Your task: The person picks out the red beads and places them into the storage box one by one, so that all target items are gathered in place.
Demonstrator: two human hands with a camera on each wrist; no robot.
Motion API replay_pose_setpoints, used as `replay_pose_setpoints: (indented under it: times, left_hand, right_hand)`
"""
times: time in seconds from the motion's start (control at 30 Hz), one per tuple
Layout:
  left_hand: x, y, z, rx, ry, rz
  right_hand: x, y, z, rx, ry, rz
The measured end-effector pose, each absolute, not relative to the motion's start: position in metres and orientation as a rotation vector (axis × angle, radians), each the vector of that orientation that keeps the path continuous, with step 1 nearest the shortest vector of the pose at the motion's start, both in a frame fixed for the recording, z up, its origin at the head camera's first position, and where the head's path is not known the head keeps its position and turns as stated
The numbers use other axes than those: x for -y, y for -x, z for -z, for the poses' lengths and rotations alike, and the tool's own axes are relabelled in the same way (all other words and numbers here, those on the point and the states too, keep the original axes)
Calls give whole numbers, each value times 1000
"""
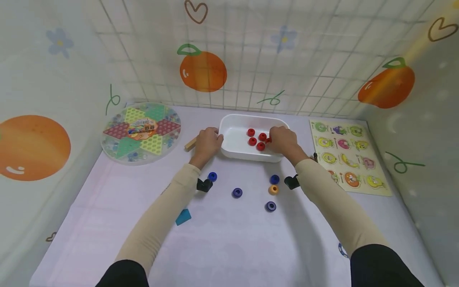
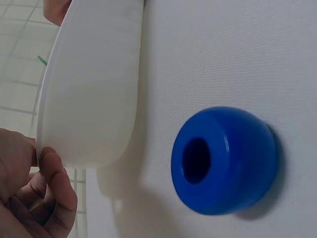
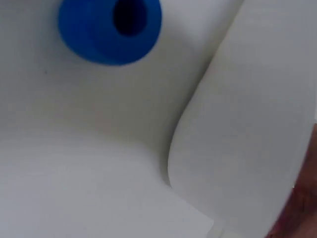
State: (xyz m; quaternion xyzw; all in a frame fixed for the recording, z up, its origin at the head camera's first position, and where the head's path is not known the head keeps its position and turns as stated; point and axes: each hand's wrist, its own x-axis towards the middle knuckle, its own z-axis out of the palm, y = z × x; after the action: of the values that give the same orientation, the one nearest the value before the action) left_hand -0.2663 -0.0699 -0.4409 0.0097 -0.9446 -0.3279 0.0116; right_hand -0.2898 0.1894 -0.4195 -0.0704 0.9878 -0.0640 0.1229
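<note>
A white plastic tray [image 1: 247,154] stands toward the back of the table, with several red beads [image 1: 252,141] lying inside it. At its left end my left hand [image 1: 207,145] pinches the rim between thumb and fingers; the left wrist view shows this grip close up. My right hand [image 1: 284,141] reaches over the tray's right end, fingertips down inside, and pinches a red bead [image 1: 268,140] beside the others. In the right wrist view the tray wall [image 3: 242,124] hides most of that hand. A blue bead [image 2: 228,161] sits on the table near the left wrist.
More blue beads [image 1: 237,193] and an orange bead [image 1: 273,189] lie in front of the tray. A wooden block [image 1: 190,144] is beside my left hand, a teal piece [image 1: 183,217] near the left forearm. A round game board [image 1: 141,133] lies left, a fruit picture board [image 1: 351,157] right.
</note>
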Motion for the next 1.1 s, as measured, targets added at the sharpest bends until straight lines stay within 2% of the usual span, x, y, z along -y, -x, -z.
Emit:
replay_pose_setpoints:
  times: [0.47,0.8,1.1]
  left_hand:
    - [68,265,444,2940,3,1044]
    - [69,271,451,2924,79,1046]
    - [87,270,455,2940,56,1016]
  right_hand:
    - [-190,284,427,-2862,173,214]
    - [-203,241,410,-3017,200,405]
    - [-186,209,401,-3115,284,454]
